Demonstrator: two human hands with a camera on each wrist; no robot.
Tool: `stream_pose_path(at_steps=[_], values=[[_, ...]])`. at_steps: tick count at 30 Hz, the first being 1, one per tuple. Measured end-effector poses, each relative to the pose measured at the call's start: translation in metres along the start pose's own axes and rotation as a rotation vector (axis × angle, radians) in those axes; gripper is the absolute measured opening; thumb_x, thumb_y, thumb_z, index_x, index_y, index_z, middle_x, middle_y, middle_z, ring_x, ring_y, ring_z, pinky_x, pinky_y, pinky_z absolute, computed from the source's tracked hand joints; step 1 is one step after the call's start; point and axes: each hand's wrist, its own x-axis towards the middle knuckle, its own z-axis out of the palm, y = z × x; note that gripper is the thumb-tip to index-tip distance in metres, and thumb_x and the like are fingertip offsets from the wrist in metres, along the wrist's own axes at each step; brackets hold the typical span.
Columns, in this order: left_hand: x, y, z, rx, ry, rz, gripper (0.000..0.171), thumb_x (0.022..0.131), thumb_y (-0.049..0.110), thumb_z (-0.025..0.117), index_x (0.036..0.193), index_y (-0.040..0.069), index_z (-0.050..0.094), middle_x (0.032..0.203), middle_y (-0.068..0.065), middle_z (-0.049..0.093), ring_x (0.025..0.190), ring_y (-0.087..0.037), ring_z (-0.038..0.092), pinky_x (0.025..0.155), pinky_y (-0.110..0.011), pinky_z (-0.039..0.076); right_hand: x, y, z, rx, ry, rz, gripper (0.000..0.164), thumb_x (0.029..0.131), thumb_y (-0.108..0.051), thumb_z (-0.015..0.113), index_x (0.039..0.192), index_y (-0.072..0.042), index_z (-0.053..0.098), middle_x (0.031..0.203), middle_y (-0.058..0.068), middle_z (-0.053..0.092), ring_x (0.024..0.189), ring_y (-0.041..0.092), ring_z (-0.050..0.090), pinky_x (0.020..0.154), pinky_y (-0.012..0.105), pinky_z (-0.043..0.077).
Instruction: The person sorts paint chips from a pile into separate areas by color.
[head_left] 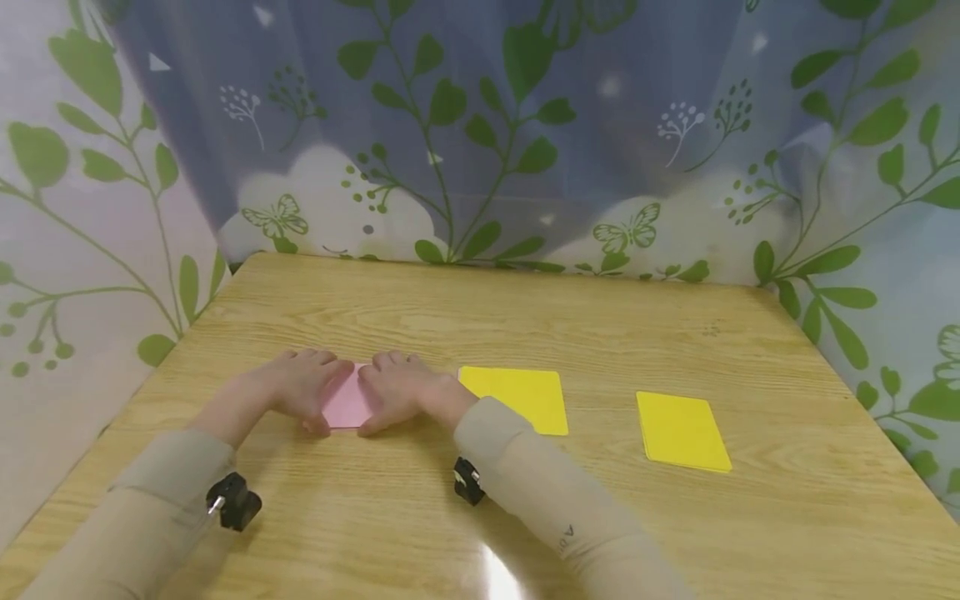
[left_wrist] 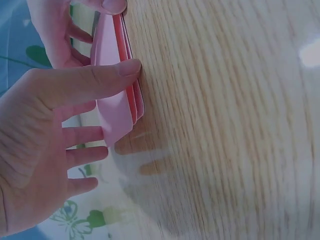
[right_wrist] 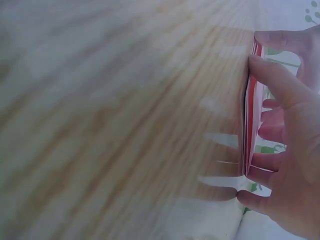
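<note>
A small stack of pink cards (head_left: 347,402) lies on the wooden table, left of centre in the head view. My left hand (head_left: 302,389) grips its left side, thumb at the near edge and fingers toward the far edge. From the other side my right hand (head_left: 401,388) holds it the same way, with the two thumbs close together. In the left wrist view the pink cards (left_wrist: 111,112) fan slightly apart, a redder layer showing between them. Their edges (right_wrist: 251,120) look nearly lined up in the right wrist view.
Beside my right forearm lies a yellow card stack (head_left: 525,393), partly covered by the sleeve. A second yellow stack (head_left: 682,432) sits farther right, slightly turned. A leaf-patterned curtain (head_left: 480,150) hangs along the table's back edge (head_left: 420,265). Black camera mounts (head_left: 234,502) sit at both wrists.
</note>
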Motion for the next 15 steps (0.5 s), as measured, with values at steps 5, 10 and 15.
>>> stream_pose_path(at_steps=[5, 10, 15], values=[[-0.001, 0.000, 0.000, -0.010, -0.004, 0.003, 0.088, 0.061, 0.043, 0.080, 0.132, 0.003, 0.046, 0.130, -0.022, 0.047, 0.120, -0.045, 0.038, 0.094, -0.066, 0.028, -0.004, 0.000, -0.001, -0.013, -0.003, -0.002, 0.089, 0.075, -0.068, 0.057, 0.141, -0.013, 0.034, 0.141, 0.007, 0.035, 0.127, 0.021, 0.033, 0.101, 0.042, 0.034], [0.000, 0.000, 0.002, 0.032, 0.065, 0.050, 0.083, 0.063, 0.047, 0.078, 0.128, 0.002, 0.049, 0.128, -0.021, 0.049, 0.119, -0.044, 0.041, 0.093, -0.064, 0.030, -0.016, 0.011, -0.003, 0.012, 0.031, -0.012, 0.091, 0.077, -0.067, 0.055, 0.143, -0.009, 0.031, 0.144, 0.008, 0.032, 0.131, 0.022, 0.029, 0.104, 0.044, 0.030], [0.005, 0.005, 0.000, 0.096, 0.208, 0.111, 0.079, 0.064, 0.048, 0.077, 0.122, 0.001, 0.053, 0.121, -0.018, 0.053, 0.114, -0.039, 0.046, 0.092, -0.059, 0.035, -0.032, 0.034, -0.007, 0.029, 0.070, 0.011, 0.086, 0.081, -0.064, 0.052, 0.143, -0.007, 0.031, 0.145, 0.010, 0.031, 0.133, 0.024, 0.027, 0.105, 0.046, 0.028]])
